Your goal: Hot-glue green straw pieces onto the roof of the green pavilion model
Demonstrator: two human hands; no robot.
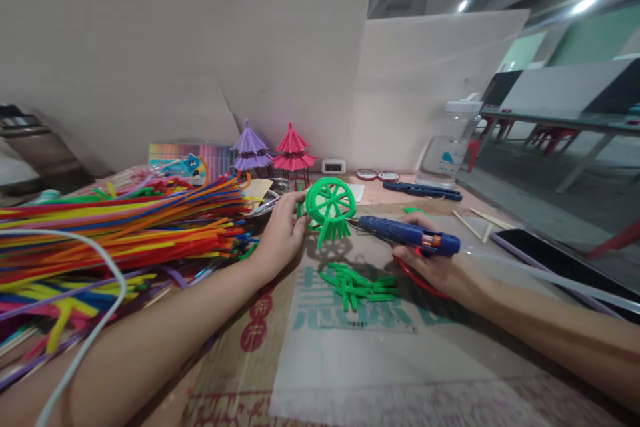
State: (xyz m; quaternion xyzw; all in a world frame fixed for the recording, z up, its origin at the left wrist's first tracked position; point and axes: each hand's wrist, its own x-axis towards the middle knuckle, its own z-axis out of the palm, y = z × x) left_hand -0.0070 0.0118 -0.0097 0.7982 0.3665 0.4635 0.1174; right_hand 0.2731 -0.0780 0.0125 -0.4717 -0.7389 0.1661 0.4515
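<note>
My left hand (284, 230) grips the left side of a green wheel-shaped pipe-cleaner piece (331, 200), with spokes inside its ring and a fringe of short strips at its lower edge. In my right hand (425, 257) is a blue hot glue gun (400, 232), its nozzle pointing left at the fringe. Whether the nozzle touches the strips I cannot tell. Below the wheel, a loose pile of short green pipe-cleaner pieces (357, 285) lies on a translucent sheet (340, 367). The fingertips of my left hand are partly hidden behind the wheel.
Bundles of coloured pipe cleaners (125, 230) fill the left side. Two small umbrella-like models, purple (253, 147) and pink (293, 148), stand at the back by a small clock (333, 166). At right are a water bottle (450, 140), dark blue cutters (423, 191) and a phone (555, 263).
</note>
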